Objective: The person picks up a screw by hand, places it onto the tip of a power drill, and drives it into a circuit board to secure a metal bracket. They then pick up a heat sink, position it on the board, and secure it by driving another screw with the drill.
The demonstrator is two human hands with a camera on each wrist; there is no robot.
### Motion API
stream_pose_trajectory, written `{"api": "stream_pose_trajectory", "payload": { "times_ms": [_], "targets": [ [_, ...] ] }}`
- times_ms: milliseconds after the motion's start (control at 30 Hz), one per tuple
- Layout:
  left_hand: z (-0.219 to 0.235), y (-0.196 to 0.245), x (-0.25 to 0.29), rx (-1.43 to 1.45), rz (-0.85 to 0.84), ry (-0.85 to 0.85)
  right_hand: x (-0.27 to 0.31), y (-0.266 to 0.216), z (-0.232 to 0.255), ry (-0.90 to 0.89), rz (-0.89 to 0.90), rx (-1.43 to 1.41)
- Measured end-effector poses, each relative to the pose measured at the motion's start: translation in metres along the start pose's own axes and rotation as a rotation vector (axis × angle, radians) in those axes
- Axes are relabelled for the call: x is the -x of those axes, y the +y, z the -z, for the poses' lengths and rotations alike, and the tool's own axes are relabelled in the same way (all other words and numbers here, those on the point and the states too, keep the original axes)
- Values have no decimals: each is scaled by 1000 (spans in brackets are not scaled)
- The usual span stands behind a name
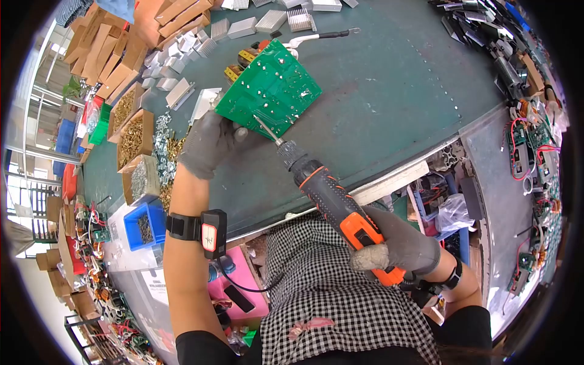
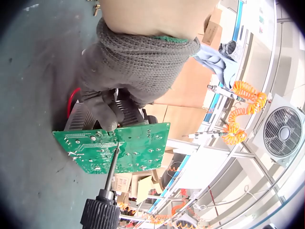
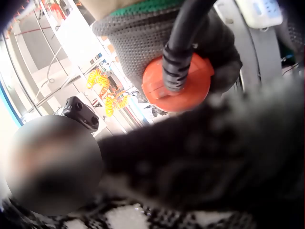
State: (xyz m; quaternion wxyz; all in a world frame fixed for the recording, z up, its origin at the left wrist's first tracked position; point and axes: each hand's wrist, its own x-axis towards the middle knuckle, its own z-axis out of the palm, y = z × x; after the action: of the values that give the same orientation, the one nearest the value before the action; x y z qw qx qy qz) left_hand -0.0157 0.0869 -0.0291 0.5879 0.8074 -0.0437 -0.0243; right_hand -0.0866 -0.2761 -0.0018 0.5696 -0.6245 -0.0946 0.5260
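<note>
A green circuit board (image 1: 271, 91) is tilted up over the bench, its solder side towards me. My gloved left hand (image 1: 210, 145) grips it by the lower left edge. Behind the board, the left wrist view shows a finned heat sink (image 2: 82, 117) beside the gloved fingers (image 2: 106, 114). My gloved right hand (image 1: 406, 240) holds an orange and black electric screwdriver (image 1: 328, 191) by its rear part. Its long bit (image 2: 112, 169) points up at the board, the tip right at the solder side. In the right wrist view a thick black cord (image 3: 183, 43) leaves the tool's orange end.
Left of the board stand cardboard boxes of screws (image 1: 132, 143) and a blue bin (image 1: 145, 226). Silver heat sinks (image 1: 243, 27) lie along the back of the green bench (image 1: 389, 97). Black parts (image 1: 486, 36) are heaped at the far right, with wired boards (image 1: 529, 152) nearer.
</note>
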Motion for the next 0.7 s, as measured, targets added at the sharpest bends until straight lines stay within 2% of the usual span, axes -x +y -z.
{"api": "stream_pose_trajectory", "payload": {
  "times_ms": [33, 100, 167, 200, 267, 300, 367, 500, 567, 633, 700],
  "targets": [
    [1, 0, 1, -264, -99, -38, 1, -3, 0, -7, -13, 4],
    [2, -8, -5, 284, -30, -4, 1, -5, 0, -15, -24, 11],
    [2, -11, -6, 291, -79, 29, 2, -5, 1, -12, -21, 16],
    [-2, -4, -4, 23, -161, 43, 2, -4, 1, -13, -20, 27],
    [-4, -1, -2, -6, -170, 52, 1, -4, 2, -14, -15, 50],
    [-4, -5, -2, 236, -99, 47, -1, -1, 3, -16, -3, 58],
    [-4, -10, -1, 463, -26, 42, -3, 4, 4, -21, 21, 73],
    [4, -20, 0, 446, -98, -21, 0, -6, 0, -23, -14, 13],
    [5, -24, 0, 185, -208, -27, 2, -11, -1, -16, -34, 10],
    [5, -25, 0, -348, -346, 33, 0, -6, 1, -10, -6, 87],
    [6, -25, 1, -540, -362, 71, -1, -4, 3, -11, 5, 122]
  ]
}}
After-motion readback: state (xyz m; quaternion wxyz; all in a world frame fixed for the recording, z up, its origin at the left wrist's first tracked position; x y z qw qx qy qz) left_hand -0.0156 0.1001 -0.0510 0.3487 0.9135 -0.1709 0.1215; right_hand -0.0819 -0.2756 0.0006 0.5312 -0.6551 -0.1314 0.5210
